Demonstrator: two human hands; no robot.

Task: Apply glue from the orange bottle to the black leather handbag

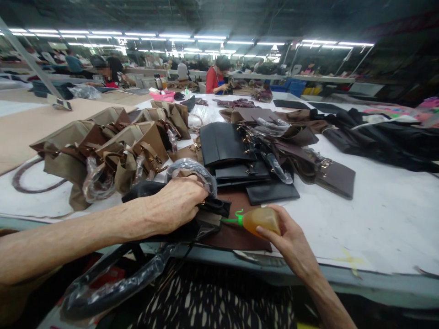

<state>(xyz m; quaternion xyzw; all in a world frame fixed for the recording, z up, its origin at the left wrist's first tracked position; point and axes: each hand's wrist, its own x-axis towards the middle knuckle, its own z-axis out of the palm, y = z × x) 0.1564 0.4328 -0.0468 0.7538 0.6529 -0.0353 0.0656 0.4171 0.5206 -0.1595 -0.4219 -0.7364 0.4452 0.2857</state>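
My right hand point(286, 237) is wrapped round a soft bottle of amber liquid point(259, 221). The bottle lies tilted sideways, and its green nozzle points left at the edge of a black bag point(185, 232). Fingers bent, my left hand point(181, 198) grips this black bag near its top; the exact part under the fingers is hidden. A plastic-wrapped handle point(194, 168) arches up just behind my left hand. Another wrapped black handle point(126, 283) hangs below the table's edge. Under the bottle lies a flat brown sheet point(236, 237).
Tan bags point(133, 137) stand in a group at the left. Black bags point(221, 142) are stacked ahead, with dark brown bags point(338, 178) to their right. Black material point(387, 139) lies at the far right. Across the table, a person in red point(212, 80) works.
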